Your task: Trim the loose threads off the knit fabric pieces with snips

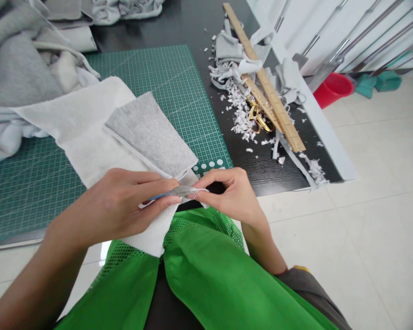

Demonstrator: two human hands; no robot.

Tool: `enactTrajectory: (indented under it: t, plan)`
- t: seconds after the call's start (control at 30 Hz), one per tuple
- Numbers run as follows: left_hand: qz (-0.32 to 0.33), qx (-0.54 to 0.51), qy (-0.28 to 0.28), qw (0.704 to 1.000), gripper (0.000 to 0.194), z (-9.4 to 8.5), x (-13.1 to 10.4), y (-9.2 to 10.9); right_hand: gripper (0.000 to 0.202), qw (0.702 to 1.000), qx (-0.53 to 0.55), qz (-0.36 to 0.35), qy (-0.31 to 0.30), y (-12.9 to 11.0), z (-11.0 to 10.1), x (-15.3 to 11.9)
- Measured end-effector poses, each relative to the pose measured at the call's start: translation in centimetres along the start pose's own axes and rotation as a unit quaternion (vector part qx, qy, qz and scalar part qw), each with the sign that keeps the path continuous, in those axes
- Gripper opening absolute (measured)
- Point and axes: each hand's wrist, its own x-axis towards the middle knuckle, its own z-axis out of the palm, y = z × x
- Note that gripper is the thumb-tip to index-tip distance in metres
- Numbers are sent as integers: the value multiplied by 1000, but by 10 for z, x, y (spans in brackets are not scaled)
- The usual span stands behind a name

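Observation:
My left hand [120,201] is closed on a small blue-handled tool [163,195] whose metal end points right. The fingertips of my right hand [227,190] pinch the edge of a pale fabric strip at that metal end. White fabric [89,123] lies under and beyond my left hand, with its lower part hanging over the table's front edge onto my green apron [206,261]. A folded grey fabric piece [153,133] rests on the white fabric, just beyond my fingers.
A green cutting mat [158,68] covers much of the black table [134,34]. Grey and white fabric is heaped at the left [17,68]. Wooden rulers [282,110], gold scissors [258,119] and scraps [239,110] lie at the right. A red bucket [333,87] stands on the floor.

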Motion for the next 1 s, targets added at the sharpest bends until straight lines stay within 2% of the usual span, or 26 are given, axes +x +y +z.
enactTrajectory:
  t: [0.47,1.0]
  plan:
    - [-1,5,9,1000,15,2,1,2,5,1000,-9,-8,-1,1,0,1]
    - [-20,25,-21,999,18,4,0,1,3,1000,-15,-15,-6,2,-1,2]
